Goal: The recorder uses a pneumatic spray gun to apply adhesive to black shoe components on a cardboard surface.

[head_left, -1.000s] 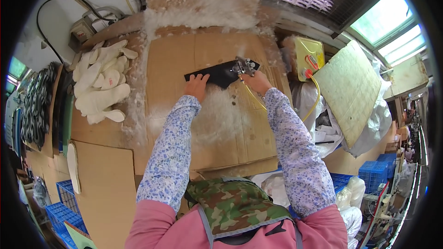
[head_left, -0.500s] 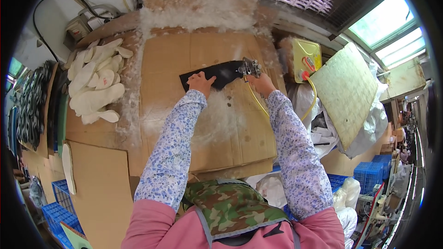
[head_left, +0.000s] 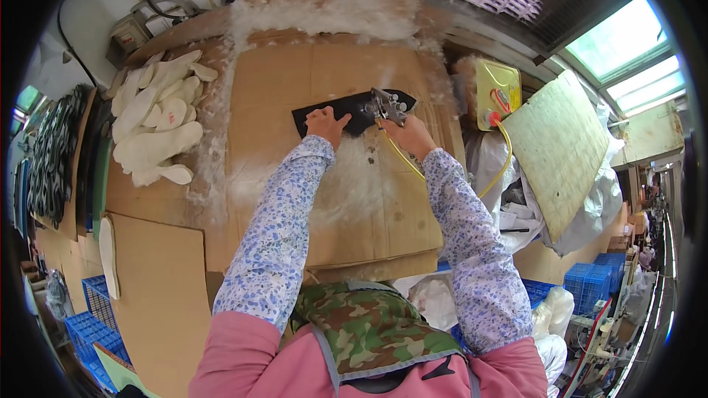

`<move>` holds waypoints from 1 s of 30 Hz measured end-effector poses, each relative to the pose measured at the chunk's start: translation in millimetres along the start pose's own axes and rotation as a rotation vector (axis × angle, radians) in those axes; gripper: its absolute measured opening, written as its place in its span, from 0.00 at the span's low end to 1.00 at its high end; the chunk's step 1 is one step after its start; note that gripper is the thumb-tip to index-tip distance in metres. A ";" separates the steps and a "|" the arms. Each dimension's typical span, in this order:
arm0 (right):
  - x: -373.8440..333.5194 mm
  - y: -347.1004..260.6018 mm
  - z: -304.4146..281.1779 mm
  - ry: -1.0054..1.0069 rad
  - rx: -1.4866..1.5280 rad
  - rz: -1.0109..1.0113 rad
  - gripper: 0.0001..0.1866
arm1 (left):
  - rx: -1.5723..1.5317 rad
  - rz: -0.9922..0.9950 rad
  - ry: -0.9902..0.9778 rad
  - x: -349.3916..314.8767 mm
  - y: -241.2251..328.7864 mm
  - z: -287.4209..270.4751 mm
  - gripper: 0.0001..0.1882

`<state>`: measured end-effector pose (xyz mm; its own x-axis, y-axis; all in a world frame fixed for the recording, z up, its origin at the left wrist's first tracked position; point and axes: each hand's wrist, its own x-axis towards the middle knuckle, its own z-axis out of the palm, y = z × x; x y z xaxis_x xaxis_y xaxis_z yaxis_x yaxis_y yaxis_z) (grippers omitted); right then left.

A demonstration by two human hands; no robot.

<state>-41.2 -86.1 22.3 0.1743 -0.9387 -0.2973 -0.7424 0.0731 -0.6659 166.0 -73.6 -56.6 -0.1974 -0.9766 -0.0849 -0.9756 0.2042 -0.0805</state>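
Note:
A black flat piece (head_left: 355, 127) of sheet material, pointed at its right end, lies on the cardboard work surface (head_left: 295, 214). My left hand (head_left: 327, 125) rests on its left part, thumb stretched apart and fingers bent over the surface. In my right hand (head_left: 414, 136) is a metal spray gun (head_left: 389, 105), held over the middle-right of the piece. A faint whitish haze shows around its nozzle. From the gun a yellow hose (head_left: 404, 161) runs down past my right wrist. The trigger finger is too small to make out.
White foot-shaped insoles (head_left: 157, 136) lie heaped at the left. Right of the cardboard stands a yellow can (head_left: 498, 88) with a red cap and hose, beside a leaning pale board (head_left: 557, 147). Whitish fluff (head_left: 332, 18) coats the far edge. Blue crates (head_left: 590, 280) stand low at the right.
The spray gun and my right hand have moved left along the black piece, uncovering its right tip. My left hand stays on the piece's left part.

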 end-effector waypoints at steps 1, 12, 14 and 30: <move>-0.9 -2.4 2.6 -0.002 -0.003 -0.003 0.23 | -0.011 0.001 -0.010 -0.5 -0.3 -0.2 0.28; 13.0 10.9 33.1 0.067 0.005 -0.090 0.20 | -0.052 0.061 0.147 1.7 -16.9 30.2 0.26; 11.6 11.0 26.2 0.102 0.011 -0.066 0.20 | 0.005 0.055 0.039 2.2 -9.5 17.3 0.28; 9.1 16.6 14.3 -0.030 -0.013 0.000 0.24 | 0.032 0.071 -0.048 4.8 3.7 -7.1 0.34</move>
<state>-42.7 -88.7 -1.2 0.1932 -0.9284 -0.3174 -0.7509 0.0683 -0.6569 160.8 -78.0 -50.2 -0.2604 -0.9554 -0.1394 -0.9555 0.2757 -0.1046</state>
